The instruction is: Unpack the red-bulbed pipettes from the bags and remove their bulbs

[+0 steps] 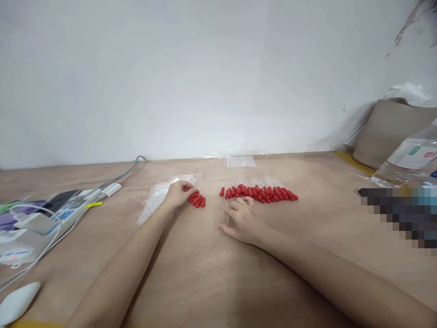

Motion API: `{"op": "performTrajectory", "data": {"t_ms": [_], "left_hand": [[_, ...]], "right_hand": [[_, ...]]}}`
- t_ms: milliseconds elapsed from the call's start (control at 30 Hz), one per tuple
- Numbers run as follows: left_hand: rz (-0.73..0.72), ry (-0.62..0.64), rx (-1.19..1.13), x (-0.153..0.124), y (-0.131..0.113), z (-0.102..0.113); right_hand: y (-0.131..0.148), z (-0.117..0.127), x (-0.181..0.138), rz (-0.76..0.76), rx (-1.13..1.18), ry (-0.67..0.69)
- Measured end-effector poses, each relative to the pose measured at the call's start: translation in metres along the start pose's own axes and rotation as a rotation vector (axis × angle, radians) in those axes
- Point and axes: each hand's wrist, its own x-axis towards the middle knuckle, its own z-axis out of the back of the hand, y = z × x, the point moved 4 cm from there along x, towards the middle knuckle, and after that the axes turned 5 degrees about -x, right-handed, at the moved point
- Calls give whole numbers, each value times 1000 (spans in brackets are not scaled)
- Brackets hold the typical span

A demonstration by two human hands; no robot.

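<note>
My left hand (179,192) is closed, fingertips pinched at the upper end of a small fan of red rubber-bulb droppers (197,200). The droppers' tubes are hidden under the hand. My right hand (243,219) rests low over the table with thumb and fingers apart, its fingertips at the front edge of a larger row of droppers (269,193). Their red bulbs point toward me and thin clear tubes stretch toward the wall. A clear tube shows between my right thumb and forefinger. Clear zip bags (152,200) lie spread beneath and beside my left hand.
Another zip bag (240,161) lies by the wall. A power strip (66,216) with plugs and cables stands at left, near a white mouse (19,302). On the right are a plastic bottle (409,157), a grey-brown container (382,132) and a pixelated dark object (403,214).
</note>
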Motion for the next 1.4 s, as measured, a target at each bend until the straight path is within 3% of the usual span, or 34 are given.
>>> {"op": "performTrajectory", "data": {"t_ms": [367,500,667,900,1000,1100,1167,1267,1400], "left_hand": [[-32,-186,122,-1,-18,16],[-123,-105,185,-4,-42,8],[-188,28,288,-3,-76,-25],[-45,195,430,11,-86,-68],[7,189,434,14,-88,-69],[13,103,438,6,-93,-55],[-70,46,412,-8,-96,-44],[-361,-14,329,-42,-98,-33],[-591,-59,224,-83,-89,-34]], "right_hand": [[-4,2,-1,-31,30,-18],[-18,11,-1,-104,42,-116],[-42,22,-18,-135,41,-226],[-55,27,-38,-151,77,-368],[-55,25,-38,-145,68,-366],[-56,24,-38,-146,43,-358],[-57,25,-39,-160,16,-370],[-57,30,-39,-187,-20,-390],[-49,31,-37,-77,-32,-309]]}}
